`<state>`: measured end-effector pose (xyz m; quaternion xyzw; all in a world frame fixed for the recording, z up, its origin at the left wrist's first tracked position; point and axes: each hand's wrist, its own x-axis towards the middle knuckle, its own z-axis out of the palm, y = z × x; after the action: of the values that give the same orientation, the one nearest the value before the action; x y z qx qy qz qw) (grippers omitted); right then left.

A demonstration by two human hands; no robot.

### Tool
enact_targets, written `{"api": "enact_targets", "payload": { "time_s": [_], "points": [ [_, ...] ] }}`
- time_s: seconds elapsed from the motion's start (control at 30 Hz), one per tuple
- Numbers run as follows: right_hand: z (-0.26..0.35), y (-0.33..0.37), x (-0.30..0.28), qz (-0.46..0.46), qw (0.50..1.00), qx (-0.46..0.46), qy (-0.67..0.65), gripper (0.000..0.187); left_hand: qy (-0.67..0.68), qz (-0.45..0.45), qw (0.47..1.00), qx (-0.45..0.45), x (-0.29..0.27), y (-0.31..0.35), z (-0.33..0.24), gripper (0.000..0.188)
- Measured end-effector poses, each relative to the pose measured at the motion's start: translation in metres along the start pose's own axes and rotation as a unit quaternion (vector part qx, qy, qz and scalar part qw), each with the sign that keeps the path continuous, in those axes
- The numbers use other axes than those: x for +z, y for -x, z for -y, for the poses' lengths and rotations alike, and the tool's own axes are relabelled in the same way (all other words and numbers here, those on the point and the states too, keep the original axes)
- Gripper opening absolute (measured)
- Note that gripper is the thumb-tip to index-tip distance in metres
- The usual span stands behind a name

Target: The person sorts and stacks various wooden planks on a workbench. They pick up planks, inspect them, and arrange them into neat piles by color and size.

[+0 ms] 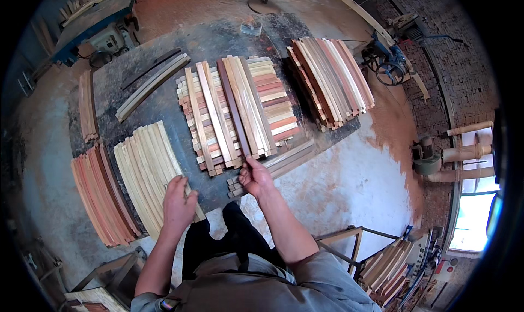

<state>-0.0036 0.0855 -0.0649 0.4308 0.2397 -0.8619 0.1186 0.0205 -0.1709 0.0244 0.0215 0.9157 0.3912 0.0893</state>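
Head view: dark brown strip (233, 107) lies ahead of right hand (255, 177), long axis running away, slightly leftward; near end at curled fingertips, pinch uncertain. Left hand (179, 202) farther from it, fingers bent at pale strips (144, 165), grip unclear.

The dark, worn worktable (213, 43) carries a cross-laid stack of wooden strips (232, 105) at centre, another strip stack (330, 83) upper right, pale strips (144, 167) and reddish strips (102, 195) lower left, grey-brown strips (289, 162) just below centre.
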Motion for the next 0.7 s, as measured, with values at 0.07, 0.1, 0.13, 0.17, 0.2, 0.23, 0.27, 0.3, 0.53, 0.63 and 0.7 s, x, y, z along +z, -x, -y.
{"api": "enact_targets", "payload": {
  "time_s": [0.07, 0.1, 0.13, 0.17, 0.2, 0.23, 0.27, 0.3, 0.53, 0.63, 0.7],
  "points": [
    [0.0, 0.006, 0.003, 0.022, 1.0, 0.01, 0.007, 0.021, 0.034, 0.051, 0.998, -0.021, 0.011, -0.011, -0.025, 0.044],
    [0.0, 0.013, 0.003, 0.022, 1.0, -0.003, 0.022, 0.021, 0.066, 0.071, 0.995, -0.033, 0.024, -0.016, -0.027, 0.045],
    [-0.002, 0.021, 0.003, 0.023, 0.999, -0.015, 0.037, 0.021, 0.115, 0.091, 0.988, -0.038, 0.035, -0.022, -0.033, 0.045],
    [-0.003, 0.031, 0.005, 0.023, 0.998, -0.029, 0.054, 0.02, 0.165, 0.111, 0.979, -0.041, 0.045, -0.029, -0.04, 0.045],
    [-0.003, 0.044, 0.007, 0.025, 0.99, -0.066, 0.121, 0.021, 0.215, 0.13, 0.967, -0.045, 0.055, -0.037, -0.047, 0.045],
    [-0.003, 0.057, 0.009, 0.029, 0.976, -0.103, 0.188, 0.021, 0.261, 0.12, 0.955, -0.077, 0.07, -0.046, -0.053, 0.046],
    [-0.004, 0.069, 0.01, 0.031, 0.956, -0.139, 0.256, 0.022, 0.309, 0.11, 0.938, -0.11, 0.086, -0.056, -0.06, 0.048],
    [-0.007, 0.075, 0.01, 0.023, 0.928, -0.162, 0.335, 0.024, 0.355, 0.098, 0.919, -0.142, 0.094, -0.065, -0.068, 0.05],
    [-0.003, 0.122, 0.02, 0.104, 0.823, -0.171, 0.531, 0.019, 0.514, 0.082, 0.829, -0.204, 0.05, -0.067, -0.087, 0.015],
    [0.003, 0.096, -0.025, 0.068, 0.88, -0.172, 0.437, 0.015, 0.46, -0.01, 0.861, -0.217, 0.003, -0.029, -0.045, 0.025],
    [0.002, 0.084, -0.04, 0.058, 0.898, -0.186, 0.394, 0.019, 0.358, -0.12, 0.894, -0.241, -0.021, -0.006, 0.011, 0.025]
  ]
}}
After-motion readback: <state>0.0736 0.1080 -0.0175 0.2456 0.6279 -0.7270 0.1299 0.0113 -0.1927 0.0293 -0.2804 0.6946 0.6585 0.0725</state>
